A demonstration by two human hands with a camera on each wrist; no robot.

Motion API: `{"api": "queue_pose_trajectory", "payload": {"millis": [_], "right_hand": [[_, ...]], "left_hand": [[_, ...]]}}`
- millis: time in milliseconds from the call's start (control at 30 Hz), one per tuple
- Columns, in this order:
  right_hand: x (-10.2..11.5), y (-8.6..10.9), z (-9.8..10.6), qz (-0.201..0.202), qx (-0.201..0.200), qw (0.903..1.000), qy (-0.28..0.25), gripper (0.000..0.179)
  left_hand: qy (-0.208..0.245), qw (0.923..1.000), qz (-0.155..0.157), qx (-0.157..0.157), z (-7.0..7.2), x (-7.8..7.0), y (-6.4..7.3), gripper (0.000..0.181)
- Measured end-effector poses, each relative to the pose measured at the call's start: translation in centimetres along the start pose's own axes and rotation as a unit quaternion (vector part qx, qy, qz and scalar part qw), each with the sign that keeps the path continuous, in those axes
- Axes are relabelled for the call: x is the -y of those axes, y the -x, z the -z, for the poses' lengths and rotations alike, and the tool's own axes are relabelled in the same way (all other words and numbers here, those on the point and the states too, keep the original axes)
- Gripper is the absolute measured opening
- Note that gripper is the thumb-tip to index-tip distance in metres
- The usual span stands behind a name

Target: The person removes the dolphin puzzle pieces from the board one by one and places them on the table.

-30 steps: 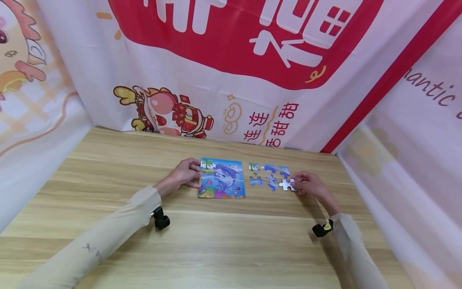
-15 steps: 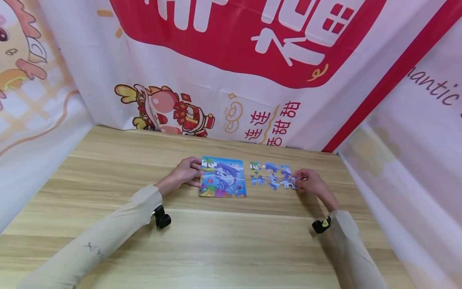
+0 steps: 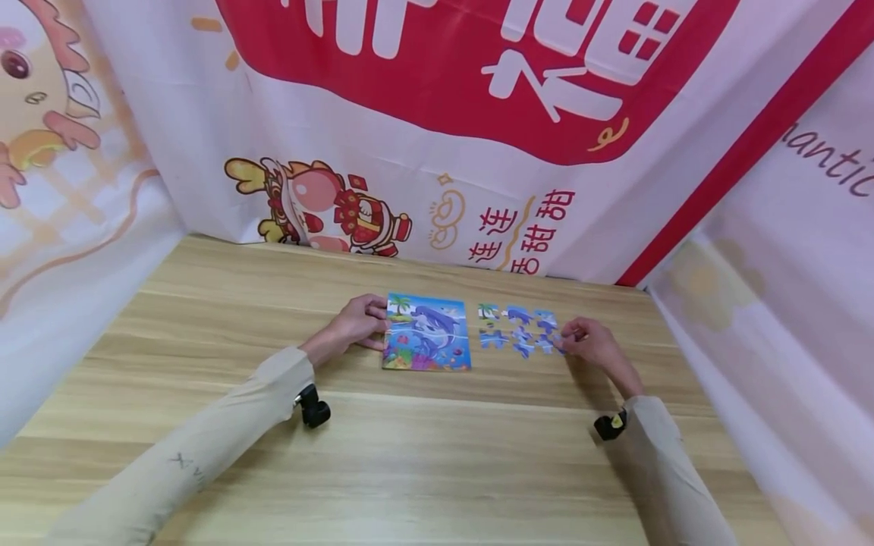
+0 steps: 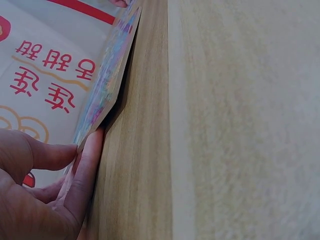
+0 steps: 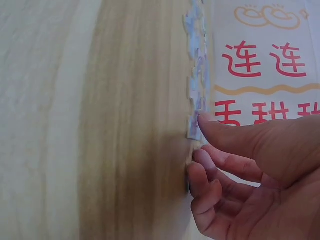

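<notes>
My left hand (image 3: 358, 322) pinches the left edge of a square dolphin picture board (image 3: 429, 334). In the left wrist view, the thumb lies over the board (image 4: 111, 82) and a finger runs under its edge, which is slightly raised off the wood. To the right, several jigsaw pieces (image 3: 518, 315) with dolphin parts lie close together in two rows. At the lower right of that group, my right hand (image 3: 595, 347) holds a jigsaw piece (image 3: 548, 343) by its outer edge. The right wrist view has the thumb on this piece (image 5: 194, 129), other fingers curled below it.
Both hands work on a wood-grain table (image 3: 437, 447). A white and red printed cloth (image 3: 423, 205) hangs along its back edge, and more cloth (image 3: 758, 326) closes off the sides. Each wrist carries a small black camera (image 3: 315, 408).
My right hand has brought the jigsaw piece slightly up and in against its neighbours, where it now lies flatter. The left hand keeps its hold on the board. The head view has shifted a little.
</notes>
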State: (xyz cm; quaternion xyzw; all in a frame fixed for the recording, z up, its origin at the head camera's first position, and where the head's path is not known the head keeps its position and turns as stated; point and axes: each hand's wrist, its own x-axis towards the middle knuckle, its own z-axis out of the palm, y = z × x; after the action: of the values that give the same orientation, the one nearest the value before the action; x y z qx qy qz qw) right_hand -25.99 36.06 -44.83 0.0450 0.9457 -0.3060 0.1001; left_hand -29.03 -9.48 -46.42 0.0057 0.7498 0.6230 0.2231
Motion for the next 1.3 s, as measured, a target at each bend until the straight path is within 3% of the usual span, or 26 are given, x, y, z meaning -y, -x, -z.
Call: {"api": "queue_pose_trajectory", "payload": {"millis": [300,500,733,1067,1300], "right_hand": [[-0.2,-0.2,0.1,-0.029,-0.003,0.9995,0.011,0.031],[0.0,0.1,0.6,-0.007,-0.009,0.9999,0.007,0.028],[2.3,0.6,0.8,0.001,0.002,0.9999,-0.017,0.027],[5.2,0.4,-1.6,0.03,0.02,0.9992,-0.02,0.015],[6.6,0.7,-3.7,0.103,0.052,0.9914,-0.061,0.012]], "left_hand": [[-0.001,1.0,0.005,-0.002,-0.1,0.0,-0.2,0.058],[0.001,1.0,0.004,0.0,-0.3,0.0,-0.3,0.058],[0.003,1.0,0.008,-0.003,-0.2,-0.1,-0.2,0.058],[-0.003,0.9996,0.026,-0.003,0.0,-0.4,-0.3,0.057],[0.008,0.9993,0.035,0.0,0.0,-0.5,-0.2,0.056]]}}
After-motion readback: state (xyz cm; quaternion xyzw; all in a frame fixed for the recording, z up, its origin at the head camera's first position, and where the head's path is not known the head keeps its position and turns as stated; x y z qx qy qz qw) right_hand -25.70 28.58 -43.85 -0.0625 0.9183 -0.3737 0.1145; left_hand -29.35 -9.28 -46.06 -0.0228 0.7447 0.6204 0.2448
